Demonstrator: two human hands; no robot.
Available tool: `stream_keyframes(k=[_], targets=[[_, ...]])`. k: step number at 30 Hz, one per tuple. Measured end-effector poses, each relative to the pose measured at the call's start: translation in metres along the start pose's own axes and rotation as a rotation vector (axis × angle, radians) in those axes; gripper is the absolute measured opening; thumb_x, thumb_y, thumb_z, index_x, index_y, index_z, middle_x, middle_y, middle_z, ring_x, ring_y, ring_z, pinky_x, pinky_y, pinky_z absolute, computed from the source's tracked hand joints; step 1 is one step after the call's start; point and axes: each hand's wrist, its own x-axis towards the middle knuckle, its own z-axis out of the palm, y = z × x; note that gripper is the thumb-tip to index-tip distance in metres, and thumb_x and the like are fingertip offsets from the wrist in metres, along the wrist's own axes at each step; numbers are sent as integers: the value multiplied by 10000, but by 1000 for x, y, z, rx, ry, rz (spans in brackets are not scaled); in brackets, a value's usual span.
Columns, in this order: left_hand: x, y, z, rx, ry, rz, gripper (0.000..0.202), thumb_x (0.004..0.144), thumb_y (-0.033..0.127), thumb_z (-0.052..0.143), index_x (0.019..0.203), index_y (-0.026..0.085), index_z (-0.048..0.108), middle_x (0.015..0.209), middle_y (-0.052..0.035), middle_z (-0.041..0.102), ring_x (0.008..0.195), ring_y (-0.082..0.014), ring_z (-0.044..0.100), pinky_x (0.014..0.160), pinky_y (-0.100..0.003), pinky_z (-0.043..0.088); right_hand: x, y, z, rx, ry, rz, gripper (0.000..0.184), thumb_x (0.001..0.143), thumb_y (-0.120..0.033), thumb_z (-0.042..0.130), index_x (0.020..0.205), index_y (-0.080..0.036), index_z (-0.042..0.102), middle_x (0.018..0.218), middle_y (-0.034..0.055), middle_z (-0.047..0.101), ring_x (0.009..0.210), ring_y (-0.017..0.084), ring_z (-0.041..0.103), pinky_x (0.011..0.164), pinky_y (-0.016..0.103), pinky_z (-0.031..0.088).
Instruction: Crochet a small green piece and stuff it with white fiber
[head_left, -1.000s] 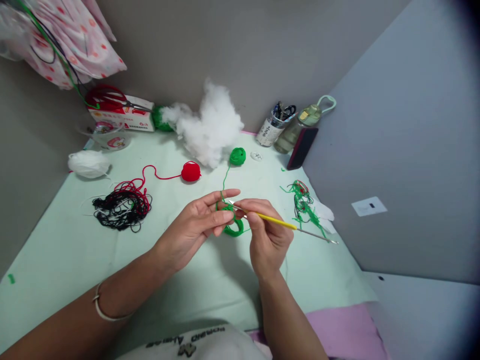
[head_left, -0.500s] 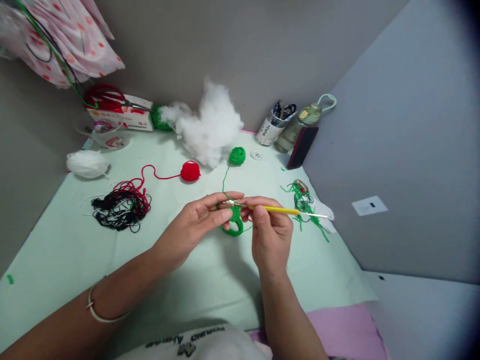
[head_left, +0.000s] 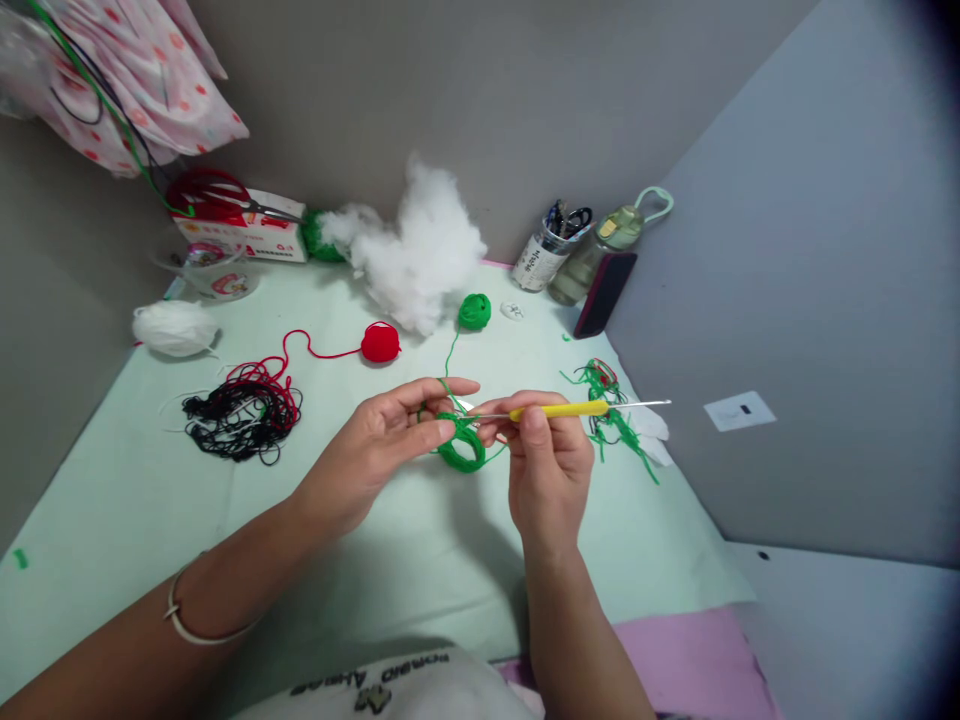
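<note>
Between thumb and fingers, my left hand (head_left: 375,440) pinches a ring-shaped green crochet piece (head_left: 461,452). My right hand (head_left: 549,465) is closed round the yellow handle of a crochet hook (head_left: 566,410), whose metal tip reaches the top of the green piece. The hook's other metal end points right. Green yarn runs over my left index finger from a small green yarn ball (head_left: 475,312) on the table. Behind the piece shows part of a small white thing that I cannot make out. My left fingers partly hide the stitches.
On the table (head_left: 360,580) lie a red yarn ball (head_left: 380,343), tangled black yarn (head_left: 241,420), a white yarn ball (head_left: 176,328) and green scraps (head_left: 611,415). White stuffing (head_left: 431,250), scissors (head_left: 214,193), a pen cup (head_left: 538,260), a bottle (head_left: 581,268) and a phone (head_left: 604,295) stand or lie behind.
My right hand and the hook have shifted slightly right, and the hook's free end has tilted up. The green piece has turned and moved a little left in my left fingers.
</note>
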Motion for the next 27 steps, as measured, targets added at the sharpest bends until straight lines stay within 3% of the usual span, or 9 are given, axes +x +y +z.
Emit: stream_keyframes(k=[3,6,10,12,15,17,20,23,27], targets=[[-1,-2,-1,110,58,41,290,906,270,758,1183,346,792,931,12,628,904,-130,576,849,-240,464,-5,-2,1,-212,-16,-134,197,1045,-224,526,1035,-247,721,927,21,784,739,134,735,673,280,610],[-2,-4,3,179,161,115,361,883,237,783,1226,350,772,906,23,616,885,-125,549,838,-229,449,-11,2,2,-520,-90,-444,270,1000,-107,556,1148,-261,722,999,43,781,864,167,749,732,307,615],[-2,-2,10,-95,117,13,538,855,251,818,1368,331,679,864,38,632,797,-104,574,800,-224,477,-15,10,2,-836,-116,-734,356,923,-63,660,1207,-265,735,1095,75,757,982,214,743,796,334,624],[-1,1,11,-246,58,-116,530,860,254,815,1372,265,677,708,70,562,617,-63,495,737,-211,480,-13,9,1,-764,-80,-678,327,939,-87,650,1188,-277,745,1062,60,754,932,199,739,765,326,624],[0,7,9,-320,45,-176,463,860,241,814,1309,185,714,614,100,462,501,-29,346,671,-186,459,-7,2,2,-419,31,-408,232,1002,-153,570,1088,-267,754,925,33,746,748,159,709,637,308,597],[1,9,8,-297,40,-148,450,854,233,815,1293,197,725,707,65,545,558,-37,419,652,-178,446,-3,-1,3,-230,45,-250,199,1022,-224,559,1017,-248,756,882,27,737,674,142,681,585,293,572],[1,7,7,-212,22,-119,407,855,231,803,1259,228,748,885,9,641,713,-82,542,683,-194,457,0,-3,5,-170,-25,-144,180,1015,-272,593,991,-250,770,926,29,766,721,143,694,628,294,580],[1,0,9,-137,64,-46,404,854,246,803,1254,252,751,929,0,664,811,-123,592,768,-233,480,-3,1,6,-274,-16,-171,194,1011,-221,594,1026,-277,779,937,24,778,776,155,709,668,305,593],[1,-3,12,-182,78,-69,460,847,242,802,1300,256,719,875,13,680,776,-125,591,791,-255,483,-10,6,5,-589,-51,-449,315,967,-133,629,1161,-340,767,1069,43,777,936,200,738,769,365,624]])
